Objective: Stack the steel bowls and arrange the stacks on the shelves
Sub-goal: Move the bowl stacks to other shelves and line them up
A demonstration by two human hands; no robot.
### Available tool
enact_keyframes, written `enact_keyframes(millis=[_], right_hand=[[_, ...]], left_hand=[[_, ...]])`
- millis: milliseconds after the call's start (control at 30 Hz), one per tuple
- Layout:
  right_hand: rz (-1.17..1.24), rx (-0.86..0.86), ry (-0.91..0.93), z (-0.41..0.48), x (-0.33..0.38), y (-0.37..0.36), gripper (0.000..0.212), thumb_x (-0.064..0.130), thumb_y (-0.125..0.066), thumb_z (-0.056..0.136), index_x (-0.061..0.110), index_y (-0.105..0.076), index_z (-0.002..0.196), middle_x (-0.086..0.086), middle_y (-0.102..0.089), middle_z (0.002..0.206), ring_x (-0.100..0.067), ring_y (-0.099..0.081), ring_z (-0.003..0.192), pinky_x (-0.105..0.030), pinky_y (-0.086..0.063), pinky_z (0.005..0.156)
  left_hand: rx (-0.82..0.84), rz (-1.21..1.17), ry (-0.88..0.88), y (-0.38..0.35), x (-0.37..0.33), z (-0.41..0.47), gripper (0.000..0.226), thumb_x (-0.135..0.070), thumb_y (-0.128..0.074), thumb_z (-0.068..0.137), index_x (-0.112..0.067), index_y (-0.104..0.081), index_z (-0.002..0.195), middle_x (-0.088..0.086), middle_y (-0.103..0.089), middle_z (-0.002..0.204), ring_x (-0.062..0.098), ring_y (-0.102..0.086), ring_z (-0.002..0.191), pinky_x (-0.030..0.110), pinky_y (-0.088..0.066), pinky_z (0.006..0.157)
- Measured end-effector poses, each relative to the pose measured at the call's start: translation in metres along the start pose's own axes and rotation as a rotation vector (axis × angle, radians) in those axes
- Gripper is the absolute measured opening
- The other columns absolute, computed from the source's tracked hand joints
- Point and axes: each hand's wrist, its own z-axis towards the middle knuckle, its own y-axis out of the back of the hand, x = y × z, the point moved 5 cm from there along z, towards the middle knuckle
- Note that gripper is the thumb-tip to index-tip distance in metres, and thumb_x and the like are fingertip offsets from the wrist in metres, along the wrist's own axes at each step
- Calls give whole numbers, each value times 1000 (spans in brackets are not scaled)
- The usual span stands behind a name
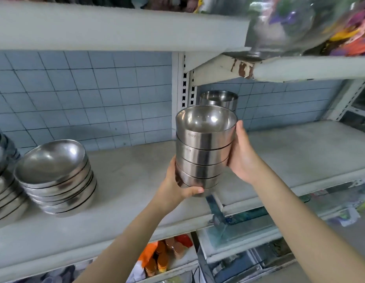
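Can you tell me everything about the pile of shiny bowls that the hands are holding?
The stack of steel bowls is several shiny silver bowls nested together, open side up. The top bowl is empty, with a faint mark below its rim. The stack is in the air over the grey shelf, nearly upright. The left hand holds it from below, thumb across the bottom bowl; the right hand grips its side.

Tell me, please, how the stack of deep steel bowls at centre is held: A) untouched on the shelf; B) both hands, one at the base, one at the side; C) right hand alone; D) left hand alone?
B: the left hand grips the base of the stack of deep steel bowls while the right hand holds its side.
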Motion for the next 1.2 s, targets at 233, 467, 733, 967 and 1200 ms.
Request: enact_keyframes(millis=[233,467,733,967,1200], right_hand=[[-13,-15,11,-25,28,132,103,89,-52,66,31,-42,150,7,-53,149,-14,-46,140,-51,-30,120],[18,-23,-1,-19,47,254,108,89,-61,60,28,-46,148,4,-55,147,-15,-48,139,-49,-27,121],[15,0,-52,28,49,315,106,92,-62,52,34,-53,139,7,-60,142,-14,-51,135,-52,-31,119],[-81,2,-74,58,40,347,107,94,-55,57,34,-48,145,9,-60,141,-14,-52,134,-49,-40,113],[-123,46,-117,81,47,378,121,92,-70,38,44,-38,145,7,-55,144,-20,-54,128,-47,-52,94]], left_hand=[[39,34,16,-129,-14,53,117,-31,-94,60,-29,-19,150,-13,-49,138,11,-49,128,39,-44,109],[-5,-58,32,-247,-30,108,92,3,-84,70,-25,-26,136,-10,-51,122,0,-54,104,9,-52,66],[-78,-47,101,-275,-20,177,112,-3,-87,69,-12,-13,152,-4,-44,136,12,-48,121,6,-48,77],[-91,-32,102,-282,-9,217,113,-7,-84,74,-13,-6,154,-4,-35,150,10,-43,128,9,-47,92],[-115,14,151,-288,-7,247,113,-23,-85,75,-19,-6,156,0,-35,155,20,-42,137,46,-39,112]])
